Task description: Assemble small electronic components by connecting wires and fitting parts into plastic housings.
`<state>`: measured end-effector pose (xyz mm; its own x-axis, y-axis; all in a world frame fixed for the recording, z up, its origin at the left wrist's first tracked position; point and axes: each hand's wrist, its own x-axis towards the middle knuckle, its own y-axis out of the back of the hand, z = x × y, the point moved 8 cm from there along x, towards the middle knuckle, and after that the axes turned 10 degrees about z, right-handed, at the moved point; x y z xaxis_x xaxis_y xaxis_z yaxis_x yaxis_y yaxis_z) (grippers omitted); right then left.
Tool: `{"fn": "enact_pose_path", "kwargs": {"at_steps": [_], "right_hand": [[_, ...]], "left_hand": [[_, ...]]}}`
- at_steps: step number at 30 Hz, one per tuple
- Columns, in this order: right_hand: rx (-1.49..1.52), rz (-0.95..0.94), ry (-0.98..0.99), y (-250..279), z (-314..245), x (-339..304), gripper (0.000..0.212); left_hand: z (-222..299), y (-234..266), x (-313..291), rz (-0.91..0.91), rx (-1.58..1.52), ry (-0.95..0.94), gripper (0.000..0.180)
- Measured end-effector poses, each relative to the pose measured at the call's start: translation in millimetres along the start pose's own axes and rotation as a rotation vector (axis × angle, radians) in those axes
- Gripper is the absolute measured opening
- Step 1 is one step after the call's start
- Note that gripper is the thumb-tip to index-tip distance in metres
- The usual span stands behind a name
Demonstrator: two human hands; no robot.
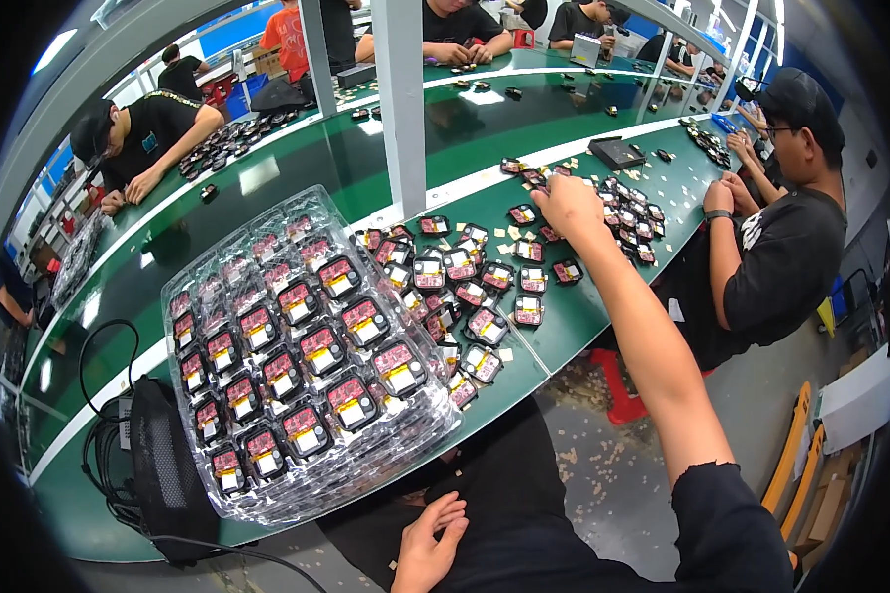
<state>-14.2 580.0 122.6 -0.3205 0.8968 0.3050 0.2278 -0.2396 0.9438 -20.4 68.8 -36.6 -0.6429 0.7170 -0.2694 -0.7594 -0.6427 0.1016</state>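
My right hand reaches far across the green bench to a group of small black watch-like cases. Its fingers are bent closed at the edge of that group, and the fingertips are hidden. Low over my lap rests my left hand, empty, with its fingers loosely curved and the thumb apart. Between the two hands lies a loose heap of watch-like cases, each with a pink inside and a white patch. To the left, a stack of clear plastic trays holds rows of the same cases in its top layer.
A black bag with cables lies left of the trays. A grey post rises from the bench. One co-worker sits close on the right; others work across the bench. A black box stands beyond my right hand.
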Motion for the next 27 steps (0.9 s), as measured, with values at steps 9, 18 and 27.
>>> {"fn": "enact_pose_path", "kwargs": {"at_steps": [9, 18, 27], "right_hand": [[0.275, 0.07, 0.061, -22, 14, 28, 0.046], [0.539, 0.488, 0.418, 88, -19, -60, 0.049], [1.086, -0.494, 0.723, 104, -92, -340, 0.055]], "left_hand": [[6, -5, -2, -0.046, -0.061, 0.036, 0.038], [19, -8, -1, -0.118, -0.115, -0.09, 0.044], [52, -12, -5, -0.342, -0.93, 0.009, 0.086]]}}
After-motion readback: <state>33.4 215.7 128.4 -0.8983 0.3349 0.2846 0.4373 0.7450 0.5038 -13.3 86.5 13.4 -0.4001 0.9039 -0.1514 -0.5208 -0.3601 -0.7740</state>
